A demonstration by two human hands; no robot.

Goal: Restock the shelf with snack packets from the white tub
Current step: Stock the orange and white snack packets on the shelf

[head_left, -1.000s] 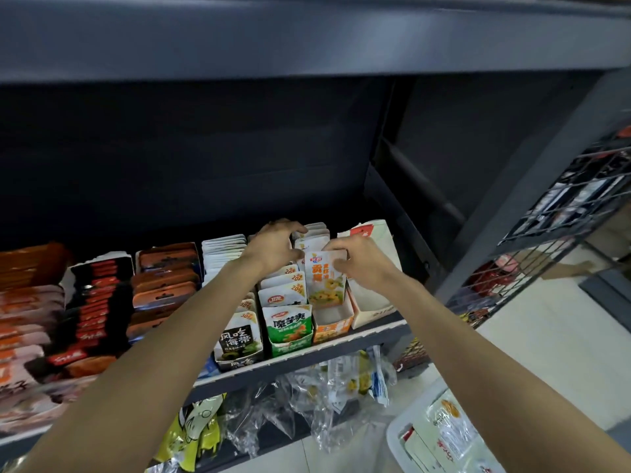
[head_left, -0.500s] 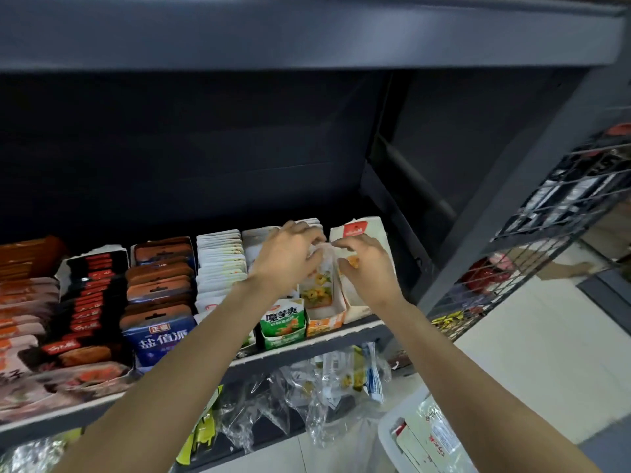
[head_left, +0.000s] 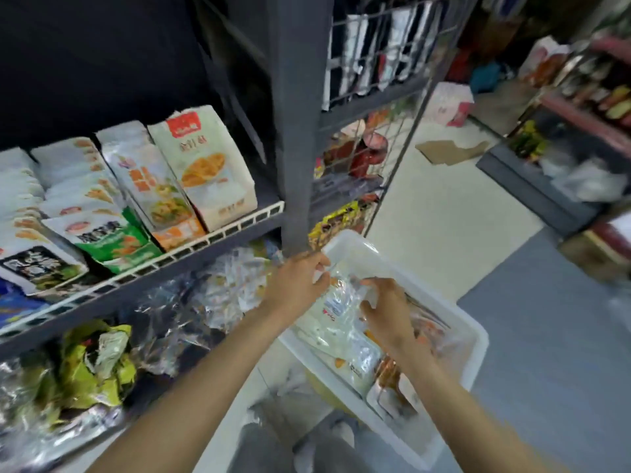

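Note:
A white tub point(head_left: 464, 363) stands on the floor at the lower right, with several snack packets in it. Both my hands are over its near left corner. My left hand point(head_left: 300, 281) and my right hand point(head_left: 386, 308) both grip a clear, shiny snack packet point(head_left: 341, 298) at the top of the pile, left hand on its left edge, right hand on its right edge. The dark shelf point(head_left: 218, 237) at left carries rows of upright snack packets point(head_left: 201, 169) in open cartons.
A grey upright post point(head_left: 297, 131) stands between the shelf and a wire rack point(head_left: 368, 138) of goods. The lower shelf holds crumpled clear and yellow-green bags point(head_left: 95, 363). Flat cardboard point(head_left: 450, 150) lies on the floor; another display point(head_left: 563, 172) stands at the right.
Both hands have left the packets on the shelf and dropped to the white tub. They now hold a clear packet there. The view has swung down and to the right.

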